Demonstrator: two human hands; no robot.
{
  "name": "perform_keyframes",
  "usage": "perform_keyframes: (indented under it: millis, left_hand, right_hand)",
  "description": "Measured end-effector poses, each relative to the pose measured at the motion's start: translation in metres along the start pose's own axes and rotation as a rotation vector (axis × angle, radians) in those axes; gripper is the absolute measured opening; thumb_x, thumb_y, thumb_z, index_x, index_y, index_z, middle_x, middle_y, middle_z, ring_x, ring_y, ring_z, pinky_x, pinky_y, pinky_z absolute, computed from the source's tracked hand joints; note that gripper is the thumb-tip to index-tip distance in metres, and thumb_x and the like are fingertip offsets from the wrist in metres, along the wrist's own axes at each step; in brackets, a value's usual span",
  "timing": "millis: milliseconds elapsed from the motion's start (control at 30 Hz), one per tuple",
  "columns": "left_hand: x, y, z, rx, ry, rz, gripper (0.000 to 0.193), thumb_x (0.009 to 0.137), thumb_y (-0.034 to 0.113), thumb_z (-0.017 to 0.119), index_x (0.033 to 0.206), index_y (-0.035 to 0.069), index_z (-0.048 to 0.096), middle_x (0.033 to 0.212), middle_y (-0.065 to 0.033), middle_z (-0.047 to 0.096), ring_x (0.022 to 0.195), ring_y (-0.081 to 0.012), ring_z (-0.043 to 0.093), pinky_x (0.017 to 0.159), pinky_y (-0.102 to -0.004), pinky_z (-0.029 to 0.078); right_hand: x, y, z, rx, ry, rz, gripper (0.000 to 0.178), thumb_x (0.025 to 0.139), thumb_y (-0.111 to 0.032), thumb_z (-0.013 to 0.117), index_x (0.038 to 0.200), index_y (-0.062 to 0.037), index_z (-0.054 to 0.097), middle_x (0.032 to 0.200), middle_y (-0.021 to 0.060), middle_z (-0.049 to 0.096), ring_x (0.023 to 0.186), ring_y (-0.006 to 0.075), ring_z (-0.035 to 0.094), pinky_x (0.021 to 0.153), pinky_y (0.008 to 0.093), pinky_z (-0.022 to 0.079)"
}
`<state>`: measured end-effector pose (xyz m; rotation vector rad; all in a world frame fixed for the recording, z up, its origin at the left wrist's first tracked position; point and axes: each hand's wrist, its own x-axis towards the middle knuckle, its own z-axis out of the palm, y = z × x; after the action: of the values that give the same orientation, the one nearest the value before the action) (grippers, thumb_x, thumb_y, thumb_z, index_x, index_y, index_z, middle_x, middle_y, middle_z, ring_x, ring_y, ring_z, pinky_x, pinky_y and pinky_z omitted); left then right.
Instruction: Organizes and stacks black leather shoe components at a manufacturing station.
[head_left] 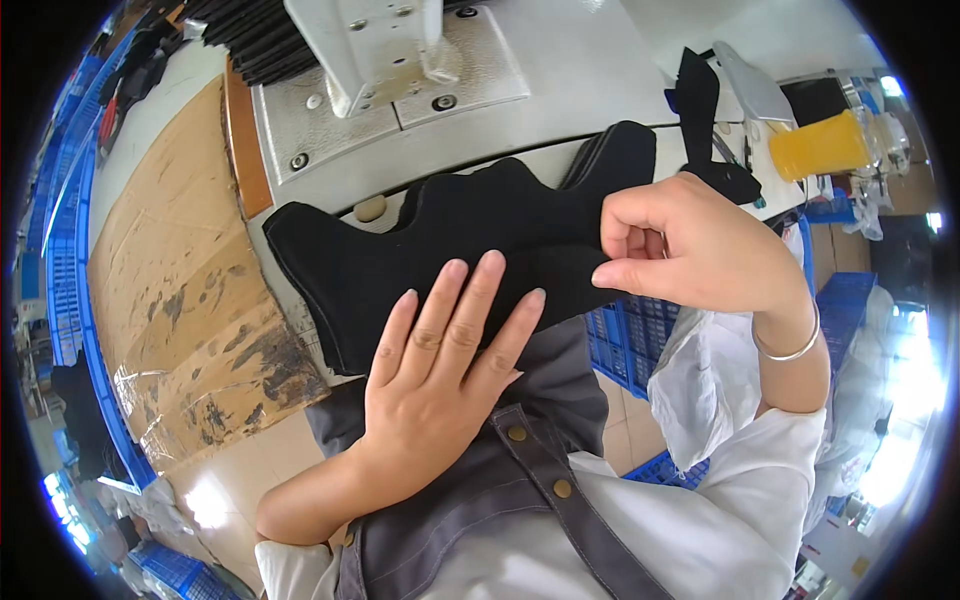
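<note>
A stack of shaped black fabric pieces (480,215), with notched, curved upper edges, lies across the front of the work table. My left hand (430,370) rests flat on the stack's near part, fingers stretched and apart. At the stack's right end, my right hand (705,245) has its fingers curled, thumb and index pinching the near edge of the top black piece. A crease runs along that piece between the hands. What lies inside the curled right fingers is partly hidden.
A white machine (390,60) with a bolted metal base stands just beyond the fabric. Stained cardboard (190,300) lies at left. To the right are a black strip (700,110), a container of orange liquid (820,148) and, lower down, a blue crate (630,335) beside white cloth (705,385).
</note>
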<state>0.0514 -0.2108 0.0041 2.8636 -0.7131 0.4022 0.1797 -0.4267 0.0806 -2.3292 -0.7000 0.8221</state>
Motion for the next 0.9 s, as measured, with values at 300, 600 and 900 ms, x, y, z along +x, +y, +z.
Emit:
perform_keyframes:
  millis: [300,600,900]
  left_hand:
    - [0.001,0.002,-0.003,0.054,-0.01,-0.054,0.055,0.078,0.034,0.063,0.132,0.027,0.056,0.139,-0.0054,0.051,0.128,-0.022,0.048,0.106,-0.0385,0.033]
    - [0.003,0.001,-0.003,0.05,0.009,-0.039,0.042,0.085,0.019,0.056,0.127,0.023,0.059,0.136,-0.0086,0.053,0.124,-0.0241,0.052,0.103,-0.0386,0.037]
    - [-0.005,-0.002,-0.007,0.076,-0.024,-0.093,0.08,0.064,0.032,0.073,0.131,-0.004,0.049,0.139,-0.0195,0.047,0.129,-0.0316,0.047,0.106,-0.0426,0.037]
  right_hand:
    - [0.003,-0.004,-0.002,-0.004,-0.038,0.011,0.023,0.077,-0.016,0.072,0.07,0.0016,0.059,0.062,0.0137,0.062,0.058,0.0267,0.062,0.055,0.0356,0.045]
    - [-0.012,-0.017,0.015,-0.622,0.276,0.079,0.032,0.074,-0.027,0.075,0.078,-0.0021,0.056,0.076,0.0105,0.064,0.069,0.0287,0.062,0.062,0.0383,0.047]
    - [-0.009,0.004,0.076,-0.587,0.339,-0.354,0.091,0.068,-0.041,0.071,0.144,-0.0047,0.035,0.153,0.0099,0.03,0.14,0.0291,0.03,0.112,0.0493,0.02]
